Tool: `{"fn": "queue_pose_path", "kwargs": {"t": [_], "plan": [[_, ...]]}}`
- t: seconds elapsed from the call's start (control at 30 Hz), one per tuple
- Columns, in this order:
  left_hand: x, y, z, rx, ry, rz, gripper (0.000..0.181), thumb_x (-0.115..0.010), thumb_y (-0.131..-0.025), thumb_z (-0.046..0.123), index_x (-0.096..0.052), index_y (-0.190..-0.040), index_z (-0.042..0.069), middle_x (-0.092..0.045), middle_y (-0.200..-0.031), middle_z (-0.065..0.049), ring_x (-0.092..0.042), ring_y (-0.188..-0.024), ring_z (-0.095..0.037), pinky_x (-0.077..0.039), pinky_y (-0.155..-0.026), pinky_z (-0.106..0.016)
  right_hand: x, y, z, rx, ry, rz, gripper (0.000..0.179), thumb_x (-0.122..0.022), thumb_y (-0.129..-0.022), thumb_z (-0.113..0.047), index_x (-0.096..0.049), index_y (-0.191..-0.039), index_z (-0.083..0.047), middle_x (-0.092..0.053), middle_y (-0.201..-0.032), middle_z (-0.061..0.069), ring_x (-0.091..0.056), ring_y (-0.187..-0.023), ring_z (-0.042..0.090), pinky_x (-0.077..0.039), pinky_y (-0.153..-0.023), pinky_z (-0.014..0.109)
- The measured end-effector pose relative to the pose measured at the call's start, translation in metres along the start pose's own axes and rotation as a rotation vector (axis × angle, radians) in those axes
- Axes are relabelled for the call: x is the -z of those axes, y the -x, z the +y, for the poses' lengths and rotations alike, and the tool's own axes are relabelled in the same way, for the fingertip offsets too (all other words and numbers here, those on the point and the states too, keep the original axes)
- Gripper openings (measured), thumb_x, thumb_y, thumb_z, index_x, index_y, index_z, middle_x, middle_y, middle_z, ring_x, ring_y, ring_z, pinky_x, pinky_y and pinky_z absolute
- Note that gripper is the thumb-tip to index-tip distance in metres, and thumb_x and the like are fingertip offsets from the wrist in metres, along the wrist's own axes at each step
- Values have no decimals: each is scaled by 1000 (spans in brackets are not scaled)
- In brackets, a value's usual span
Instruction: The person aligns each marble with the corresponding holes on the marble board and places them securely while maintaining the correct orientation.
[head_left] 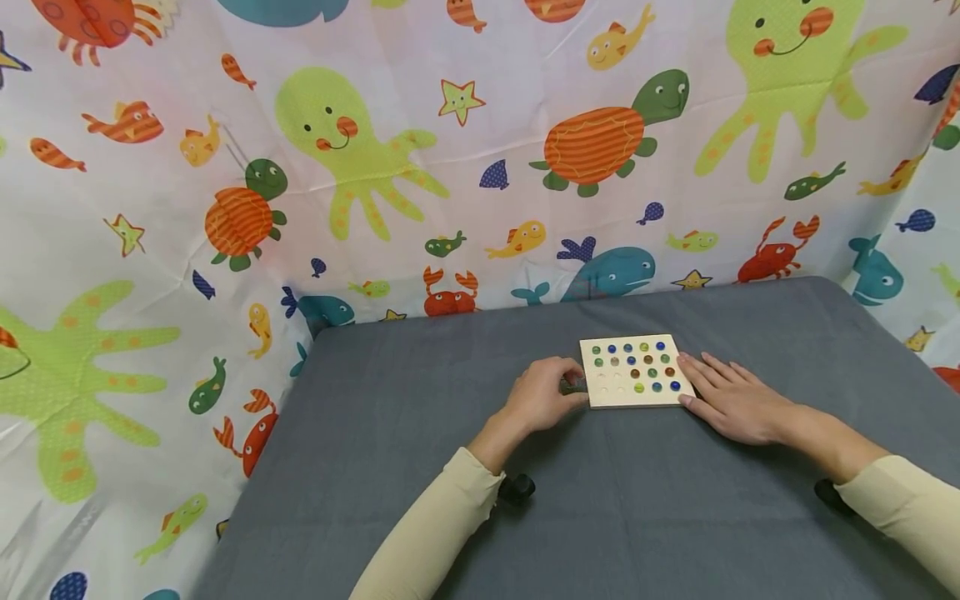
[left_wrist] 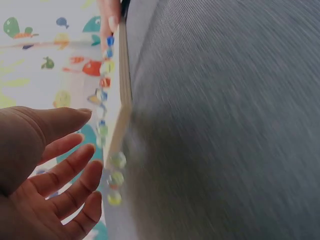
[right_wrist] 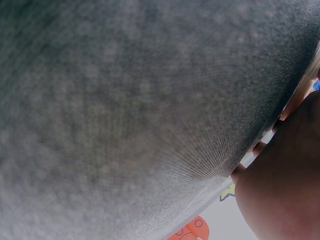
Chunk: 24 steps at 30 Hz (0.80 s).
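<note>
A pale wooden board (head_left: 609, 400) lies on the grey cloth with rows of coloured glass marbles (head_left: 632, 361) in its holes; several holes at its near left show bare. My left hand (head_left: 542, 393) is at the board's left edge, thumb and fingers bent and apart. In the left wrist view that hand (left_wrist: 65, 170) holds nothing, and a few loose clear and yellowish marbles (left_wrist: 115, 178) lie just past its fingertips, beside the board's corner. With fingers straight, my right hand (head_left: 742, 402) lies flat, its fingertips at the board's right edge.
The grey cloth (head_left: 405, 433) covers the table around the board. Behind it and at both sides hangs a white curtain (head_left: 480, 150) printed with sea animals. Dark wrist cameras sit under both sleeves, the left one (head_left: 517, 489) close over the cloth.
</note>
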<state>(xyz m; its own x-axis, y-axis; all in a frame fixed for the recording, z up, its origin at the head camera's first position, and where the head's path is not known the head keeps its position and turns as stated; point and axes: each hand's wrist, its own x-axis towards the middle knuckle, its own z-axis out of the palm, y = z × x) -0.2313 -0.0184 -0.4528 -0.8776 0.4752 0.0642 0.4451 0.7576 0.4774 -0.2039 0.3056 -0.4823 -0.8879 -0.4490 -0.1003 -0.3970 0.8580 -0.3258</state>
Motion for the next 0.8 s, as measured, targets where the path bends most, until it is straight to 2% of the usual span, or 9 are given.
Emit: {"fn": "queue_pose_path", "kwargs": {"t": [0.17,0.4,0.57,0.8], "plan": [[4,10,-23,32,13,26,29,-78,-93,28,-73,-119,16,-69,-108,2,-64,-93,-15,-51,-75,-30,1,-1,0,1,2,-3,77,-42,-108,-51,-20,-162,-1,-21,-167,23,-15,-152,50,-11,-115,71],[7,15,-44,68,48,58,32,-78,-93,27,-71,-121,13,-69,-108,-1,-61,-85,-12,-50,-73,-30,0,0,0,1,2,0,76,-42,-108,-50,-20,-162,-1,-21,-167,23,-16,-151,50,-12,-115,71],[7,12,-53,72,92,85,37,-77,-93,24,-68,-124,7,-67,-111,-7,-59,-83,-15,-48,-73,-31,2,1,-2,-2,4,1,76,-43,-108,-49,-21,-161,0,-21,-166,23,-16,-151,50,-12,-115,71],[5,1,-57,95,107,78,38,-76,-94,22,-67,-126,3,-66,-116,-12,-61,-90,-21,-51,-82,-36,0,1,-3,-2,9,5,76,-43,-108,-50,-22,-161,0,-22,-166,24,-17,-151,50,-12,-114,71]]}}
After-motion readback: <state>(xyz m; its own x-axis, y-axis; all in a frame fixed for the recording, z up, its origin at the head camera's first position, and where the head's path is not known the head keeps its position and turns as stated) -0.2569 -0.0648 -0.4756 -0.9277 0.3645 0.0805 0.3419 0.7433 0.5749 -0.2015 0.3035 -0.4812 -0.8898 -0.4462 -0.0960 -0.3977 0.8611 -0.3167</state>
